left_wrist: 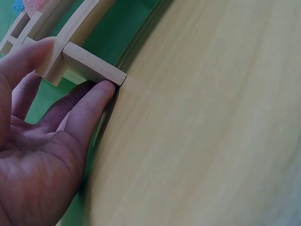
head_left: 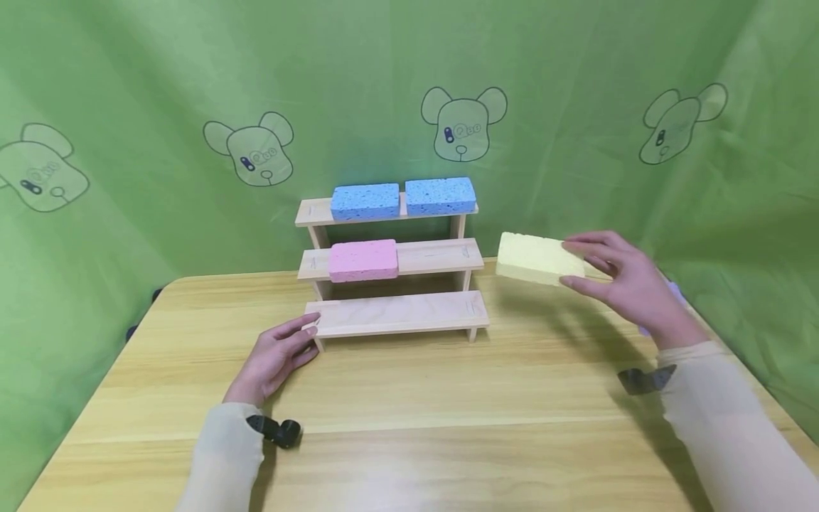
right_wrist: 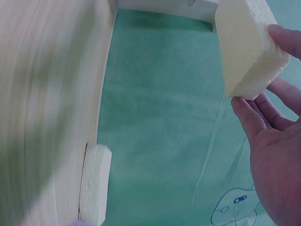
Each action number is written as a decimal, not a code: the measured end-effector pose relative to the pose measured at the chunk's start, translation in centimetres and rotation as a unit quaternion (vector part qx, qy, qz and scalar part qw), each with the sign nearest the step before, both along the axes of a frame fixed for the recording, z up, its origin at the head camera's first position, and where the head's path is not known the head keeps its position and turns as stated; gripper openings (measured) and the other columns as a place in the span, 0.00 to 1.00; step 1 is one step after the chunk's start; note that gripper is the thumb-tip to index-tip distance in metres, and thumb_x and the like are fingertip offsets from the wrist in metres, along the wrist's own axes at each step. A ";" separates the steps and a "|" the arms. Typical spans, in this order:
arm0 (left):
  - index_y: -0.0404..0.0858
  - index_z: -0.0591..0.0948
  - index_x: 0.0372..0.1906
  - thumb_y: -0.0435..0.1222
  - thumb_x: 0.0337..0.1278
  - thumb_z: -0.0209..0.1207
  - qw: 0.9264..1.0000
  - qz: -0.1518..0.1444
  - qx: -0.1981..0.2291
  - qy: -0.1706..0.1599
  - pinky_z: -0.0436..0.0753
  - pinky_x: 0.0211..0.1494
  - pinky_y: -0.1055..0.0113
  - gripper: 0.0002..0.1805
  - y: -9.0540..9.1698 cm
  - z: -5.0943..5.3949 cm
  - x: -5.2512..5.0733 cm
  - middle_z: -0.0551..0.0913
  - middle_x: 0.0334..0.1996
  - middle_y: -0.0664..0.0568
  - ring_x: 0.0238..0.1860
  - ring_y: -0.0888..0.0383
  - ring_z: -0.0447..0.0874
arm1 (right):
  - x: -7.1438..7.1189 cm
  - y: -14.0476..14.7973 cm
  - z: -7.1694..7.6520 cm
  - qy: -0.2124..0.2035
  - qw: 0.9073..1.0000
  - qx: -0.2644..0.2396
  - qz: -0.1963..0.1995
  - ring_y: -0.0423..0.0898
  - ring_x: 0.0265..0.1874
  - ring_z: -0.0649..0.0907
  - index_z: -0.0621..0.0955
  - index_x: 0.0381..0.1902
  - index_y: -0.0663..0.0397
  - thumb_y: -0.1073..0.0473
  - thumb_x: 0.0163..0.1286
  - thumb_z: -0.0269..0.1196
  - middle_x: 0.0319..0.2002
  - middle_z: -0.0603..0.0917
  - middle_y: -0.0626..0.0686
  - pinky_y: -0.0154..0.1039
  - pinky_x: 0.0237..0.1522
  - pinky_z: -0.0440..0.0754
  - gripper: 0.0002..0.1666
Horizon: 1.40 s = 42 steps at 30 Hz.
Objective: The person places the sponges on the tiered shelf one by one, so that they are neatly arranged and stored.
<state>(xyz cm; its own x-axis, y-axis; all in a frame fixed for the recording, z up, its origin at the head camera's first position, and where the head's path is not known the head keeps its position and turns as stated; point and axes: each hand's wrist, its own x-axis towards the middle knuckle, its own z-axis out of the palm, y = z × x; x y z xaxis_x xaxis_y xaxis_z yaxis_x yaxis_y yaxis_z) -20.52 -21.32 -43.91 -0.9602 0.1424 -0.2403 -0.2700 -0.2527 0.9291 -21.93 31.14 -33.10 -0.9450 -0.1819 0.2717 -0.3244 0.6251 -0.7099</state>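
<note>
My right hand [head_left: 630, 284] pinches a pale yellow sponge [head_left: 537, 257] by its right end, holding it in the air to the right of a three-step wooden display stand [head_left: 409, 313]. In the right wrist view, thumb and fingers press on opposite faces of that sponge [right_wrist: 244, 47]. My left hand [head_left: 279, 353] grips the left end of the lowest step. Its fingers touch the step and its leg [left_wrist: 94, 66] in the left wrist view. Two blue sponges [head_left: 365, 201] sit side by side on the top step. One pink sponge [head_left: 363, 260] rests on the middle step's left half.
Another pale yellow sponge [right_wrist: 95, 183] lies on the wooden table [head_left: 409, 427], with a bit of something purple [right_wrist: 81, 223] beside it. In the head view, purple edges [head_left: 676, 292] peek out behind the right wrist. A green curtain [head_left: 358, 71] hangs behind the stand.
</note>
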 end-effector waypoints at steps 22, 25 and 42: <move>0.29 0.71 0.67 0.30 0.65 0.61 1.000 -0.007 -0.003 0.003 0.78 0.61 0.58 0.26 -0.1 -0.1 -0.1 0.62 0.71 0.41 0.55 0.54 0.79 | -1.4 -3.5 0.2 0.022 0.998 -0.046 0.042 0.56 0.65 0.69 0.78 0.62 0.57 0.61 0.62 0.71 0.62 0.71 0.49 0.49 0.70 0.65 0.30; 0.30 0.73 0.66 0.30 0.65 0.60 1.000 -0.005 -0.002 0.003 0.78 0.61 0.58 0.25 -0.1 0.0 -0.1 0.62 0.71 0.41 0.55 0.55 0.79 | -1.6 -4.1 0.3 0.026 0.997 -0.054 0.052 0.54 0.64 0.69 0.78 0.61 0.57 0.63 0.62 0.71 0.62 0.71 0.49 0.45 0.70 0.65 0.29; 0.31 0.74 0.65 0.30 0.66 0.60 1.000 0.001 -0.009 0.005 0.78 0.61 0.58 0.24 0.0 -0.1 0.1 0.62 0.70 0.42 0.54 0.56 0.79 | -2.7 -6.2 -0.3 0.028 0.995 -0.054 0.083 0.55 0.66 0.68 0.77 0.62 0.58 0.63 0.64 0.69 0.64 0.71 0.50 0.52 0.70 0.63 0.28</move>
